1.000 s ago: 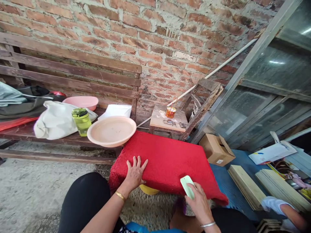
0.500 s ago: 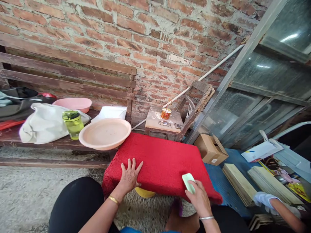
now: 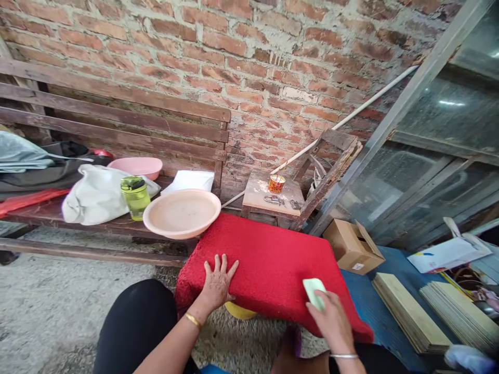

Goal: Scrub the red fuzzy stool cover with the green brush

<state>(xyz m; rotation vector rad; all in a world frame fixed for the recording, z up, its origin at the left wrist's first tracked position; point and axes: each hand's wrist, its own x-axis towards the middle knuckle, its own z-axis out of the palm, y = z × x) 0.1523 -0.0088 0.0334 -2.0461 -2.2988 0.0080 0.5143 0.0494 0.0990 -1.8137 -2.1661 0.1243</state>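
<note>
A red plush cloth (image 3: 268,254) is spread over a low table in front of me, its edges hanging down. My left hand (image 3: 218,284) lies flat on the cloth's near left part, fingers spread. Near the right side, my right hand (image 3: 331,317) grips a pale green oblong block (image 3: 314,293) by its near end. The block is at the cloth; its underside is hidden, so I cannot tell its kind. Something yellow (image 3: 239,310) shows under the near edge of the cloth.
A shallow pinkish basin (image 3: 182,213), a green bottle (image 3: 135,198) and a white bag (image 3: 97,195) rest on the wooden bench at left. Beyond the cloth, a chair (image 3: 257,189) holds a patterned cup (image 3: 276,183). A cardboard box (image 3: 353,246) and stacked strips (image 3: 411,311) lie at right.
The view has turned slightly left, so everything sits farther right. My left hand stays flat on the cloth. The block in my right hand is angled differently. A co-worker's gloved hand has mostly left view.
</note>
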